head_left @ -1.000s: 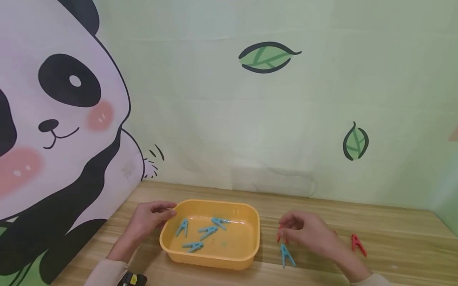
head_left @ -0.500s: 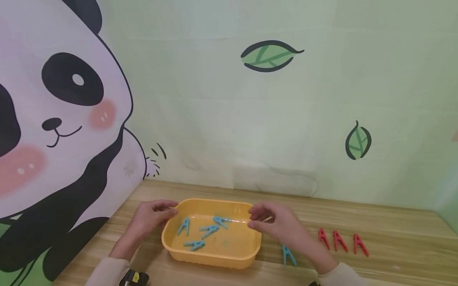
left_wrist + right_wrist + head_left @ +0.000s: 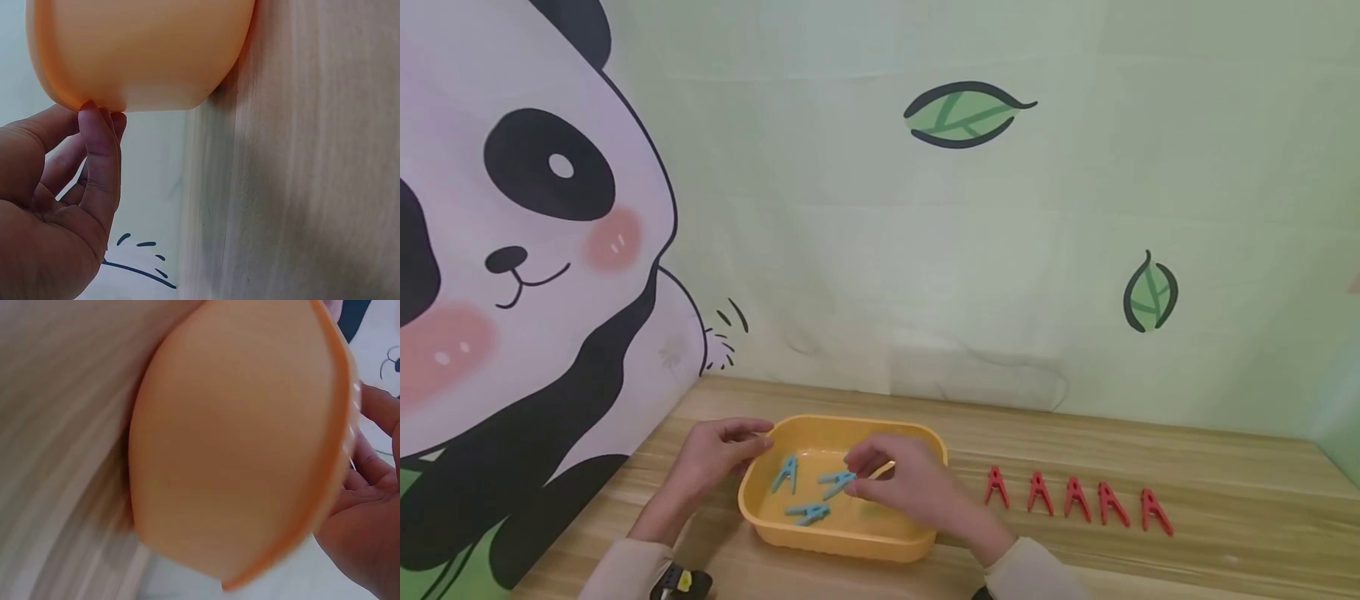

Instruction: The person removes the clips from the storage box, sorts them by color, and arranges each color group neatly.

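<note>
A yellow plastic basin stands on the table with several light-blue clothespins inside. At its left end, my left hand pinches the rim between thumb and fingers, and the left wrist view shows these fingertips against the basin's outer edge. Inside the basin is my right hand, bent low over the blue clothespins. Its thumb and forefinger are spread, the thumb tip right beside one clothespin. Another clothespin is mostly hidden behind the forefinger. In the right wrist view the basin's wall hides the fingertips.
Right of the basin, several red clothespins lie in a row on the wooden table. My right forearm and sleeve cross the basin's right end. Behind the table rises a pale green backdrop with a panda and leaves.
My right hand let go of a red clothespin, now left in the row, and moved left over the rim into the basin. The left hand keeps its hold on the rim.
</note>
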Demonstrator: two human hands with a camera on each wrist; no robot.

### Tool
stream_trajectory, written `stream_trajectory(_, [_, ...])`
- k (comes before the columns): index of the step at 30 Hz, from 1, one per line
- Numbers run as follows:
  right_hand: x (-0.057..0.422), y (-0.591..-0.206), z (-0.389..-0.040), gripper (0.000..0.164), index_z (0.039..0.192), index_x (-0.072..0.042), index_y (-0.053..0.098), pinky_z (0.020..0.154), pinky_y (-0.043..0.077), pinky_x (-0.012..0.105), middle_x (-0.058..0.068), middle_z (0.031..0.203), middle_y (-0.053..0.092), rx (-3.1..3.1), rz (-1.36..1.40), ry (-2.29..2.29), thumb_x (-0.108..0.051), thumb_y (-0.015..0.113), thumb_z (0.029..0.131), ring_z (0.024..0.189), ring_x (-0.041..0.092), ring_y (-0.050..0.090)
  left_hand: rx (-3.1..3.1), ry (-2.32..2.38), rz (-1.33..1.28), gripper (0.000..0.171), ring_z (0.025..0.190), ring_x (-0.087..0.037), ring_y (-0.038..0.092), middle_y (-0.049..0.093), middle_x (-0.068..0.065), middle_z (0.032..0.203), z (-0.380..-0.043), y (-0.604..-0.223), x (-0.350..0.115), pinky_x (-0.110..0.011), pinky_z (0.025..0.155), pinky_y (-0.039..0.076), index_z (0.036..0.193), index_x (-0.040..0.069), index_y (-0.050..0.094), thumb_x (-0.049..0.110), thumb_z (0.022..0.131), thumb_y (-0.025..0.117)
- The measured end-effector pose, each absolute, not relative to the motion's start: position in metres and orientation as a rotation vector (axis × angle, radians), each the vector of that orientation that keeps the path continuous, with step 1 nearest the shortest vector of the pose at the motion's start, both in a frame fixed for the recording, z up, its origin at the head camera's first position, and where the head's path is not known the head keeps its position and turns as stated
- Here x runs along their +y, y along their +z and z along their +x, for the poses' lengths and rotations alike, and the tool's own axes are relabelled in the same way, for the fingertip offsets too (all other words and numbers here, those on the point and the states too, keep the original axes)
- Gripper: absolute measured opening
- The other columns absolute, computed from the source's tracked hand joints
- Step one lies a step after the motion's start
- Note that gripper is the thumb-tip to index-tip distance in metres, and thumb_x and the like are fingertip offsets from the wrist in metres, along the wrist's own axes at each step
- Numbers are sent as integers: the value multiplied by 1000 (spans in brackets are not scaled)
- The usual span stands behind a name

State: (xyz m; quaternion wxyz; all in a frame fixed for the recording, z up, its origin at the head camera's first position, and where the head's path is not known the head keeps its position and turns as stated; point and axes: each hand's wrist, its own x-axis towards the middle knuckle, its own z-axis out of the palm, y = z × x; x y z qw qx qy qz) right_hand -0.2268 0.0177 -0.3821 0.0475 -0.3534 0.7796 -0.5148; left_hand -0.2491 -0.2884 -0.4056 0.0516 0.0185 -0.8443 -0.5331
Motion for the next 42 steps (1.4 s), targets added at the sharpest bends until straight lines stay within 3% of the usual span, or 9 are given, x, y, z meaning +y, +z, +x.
stream_trajectory(11, [-21,-391,-230,17,106,-5,74,83,55,22,9,105,75,2426,-991,-1498,0,82,92,90,7,67,-2575,-1628,105,30,75,-18,64,76,-9,95,-248,-406,-289,-30,65,58,120,-3,77,11,94,81])
stream_trajectory(17, [-32,-398,-231,18,104,0,73,83,55,23,9,102,74,2435,-990,-1445,2,82,90,89,8,67,-2568,-1633,101,29,75,-18,64,76,-9,96,-247,-407,-288,-30,66,59,120,-3,77,11,94,81])
stream_trajectory(35, [-52,-405,-230,16,102,-5,74,83,54,21,1,98,75,2474,-983,-1277,-4,84,90,87,3,65,-2562,-1628,70,28,73,-18,63,76,-8,93,-249,-406,-288,-29,63,58,118,-3,78,10,94,81])
stream_trajectory(42, [-54,-406,-232,14,97,-6,76,78,53,19,-4,88,74,2561,-973,-1136,-4,87,88,79,0,63,-2572,-1632,94,29,77,-17,65,77,-9,96,-248,-405,-287,-30,66,59,119,-3,77,11,94,81])
